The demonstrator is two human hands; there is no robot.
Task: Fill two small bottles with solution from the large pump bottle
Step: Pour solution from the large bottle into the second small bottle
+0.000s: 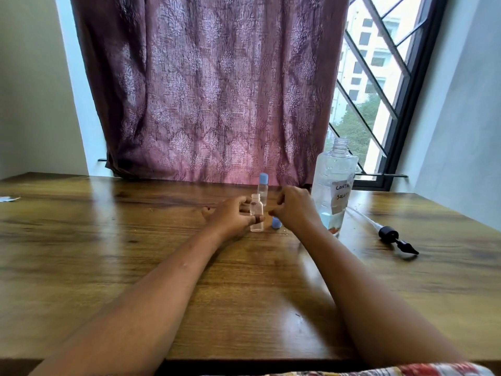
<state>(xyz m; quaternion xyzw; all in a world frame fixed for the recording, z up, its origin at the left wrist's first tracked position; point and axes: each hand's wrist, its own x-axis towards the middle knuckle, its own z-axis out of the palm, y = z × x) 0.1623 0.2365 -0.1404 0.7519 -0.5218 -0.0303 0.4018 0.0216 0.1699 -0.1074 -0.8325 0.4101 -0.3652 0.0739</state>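
Observation:
A small clear bottle point(256, 213) stands uncapped on the wooden table point(135, 240), with my left hand point(230, 217) gripping it from the left. Its blue cap point(276, 223) lies on the table just to its right, below my right hand point(294, 207), which hovers with fingers curled and holds nothing. A second small bottle point(263, 187) with a blue cap on stands right behind. The large clear bottle point(334, 185) with a handwritten label stands at the right, open-necked and partly filled. Its black pump with tube point(390, 236) lies on the table further right.
A purple patterned curtain point(206, 90) hangs along the table's far edge. A barred window point(379, 77) is at the back right. A small pale scrap point(8, 198) lies at the far left edge of the table.

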